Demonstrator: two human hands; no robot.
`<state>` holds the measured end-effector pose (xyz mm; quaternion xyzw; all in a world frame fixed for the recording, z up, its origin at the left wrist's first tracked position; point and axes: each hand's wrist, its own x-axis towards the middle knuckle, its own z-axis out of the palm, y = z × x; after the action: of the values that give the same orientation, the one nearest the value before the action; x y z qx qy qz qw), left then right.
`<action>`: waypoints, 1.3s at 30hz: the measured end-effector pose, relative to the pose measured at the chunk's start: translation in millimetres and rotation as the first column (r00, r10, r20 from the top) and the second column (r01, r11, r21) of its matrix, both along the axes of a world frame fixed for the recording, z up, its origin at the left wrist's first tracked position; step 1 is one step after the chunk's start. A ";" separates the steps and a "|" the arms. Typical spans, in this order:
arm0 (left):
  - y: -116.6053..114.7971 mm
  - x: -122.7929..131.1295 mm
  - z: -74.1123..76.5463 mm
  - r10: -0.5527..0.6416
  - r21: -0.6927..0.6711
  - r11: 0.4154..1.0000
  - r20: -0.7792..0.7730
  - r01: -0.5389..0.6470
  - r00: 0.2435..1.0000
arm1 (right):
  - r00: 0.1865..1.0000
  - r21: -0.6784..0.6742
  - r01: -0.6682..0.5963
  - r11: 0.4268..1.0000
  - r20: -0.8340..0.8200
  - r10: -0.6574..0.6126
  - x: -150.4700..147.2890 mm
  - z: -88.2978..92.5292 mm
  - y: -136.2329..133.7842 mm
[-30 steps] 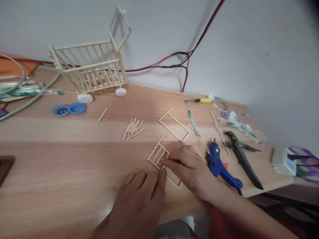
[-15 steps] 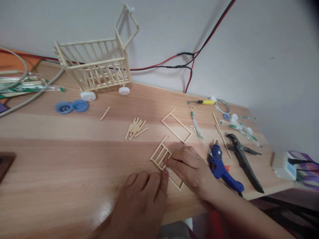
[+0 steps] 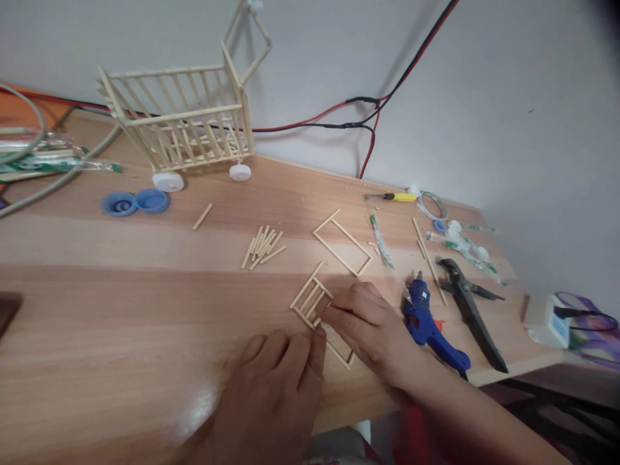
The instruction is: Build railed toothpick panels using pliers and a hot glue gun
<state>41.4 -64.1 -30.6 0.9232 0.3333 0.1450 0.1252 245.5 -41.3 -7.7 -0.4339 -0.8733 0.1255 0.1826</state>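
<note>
A small rectangular frame of thin wooden sticks (image 3: 299, 312) with several crossbars lies flat on the table between my hands. My left hand (image 3: 278, 387) rests at its near left side, fingers curled, with the thumb tip pressed against the frame's long edge. From the right, my right hand (image 3: 371, 326) reaches over the frame; its thumb and fingers pinch a short wooden stick (image 3: 317, 321) by the crossbars. My fingers cover part of the frame. Beyond them lies a second stick frame (image 3: 338, 248) without crossbars, and left of it a pile of short sticks (image 3: 263, 247).
A stick-built cart (image 3: 184, 119) on white wheels stands by the wall, near blue bottle caps (image 3: 152, 201). To the right lie a blue glue gun (image 3: 426, 323), black cutters (image 3: 469, 310), a yellow-handled screwdriver (image 3: 403, 197) and a tape roll (image 3: 433, 205). Cables run along the wall.
The view has shifted slightly. Both hands stay at the frame with almost no visible movement.
</note>
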 end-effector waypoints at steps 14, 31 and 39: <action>-1.3 -1.1 -3.3 0.006 0.013 1.000 -0.008 -0.006 1.000 | 0.991 -0.015 -0.024 1.000 -0.135 0.022 1.3 -0.5 -0.3; 1.3 0.4 -2.2 0.018 -0.005 1.000 0.024 -0.018 1.000 | 0.999 -0.030 0.052 0.998 -0.010 -0.052 -2.3 -1.3 -3.4; -0.1 -9.5 4.0 -0.030 -0.017 0.999 0.324 0.037 0.946 | 0.986 0.082 0.060 0.995 -0.160 -0.046 -1.7 17.1 -9.4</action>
<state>31.8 -64.3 -26.6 0.8909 0.2942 0.2885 0.1913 243.8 -50.7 9.4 -0.4375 -0.8488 0.1166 0.2730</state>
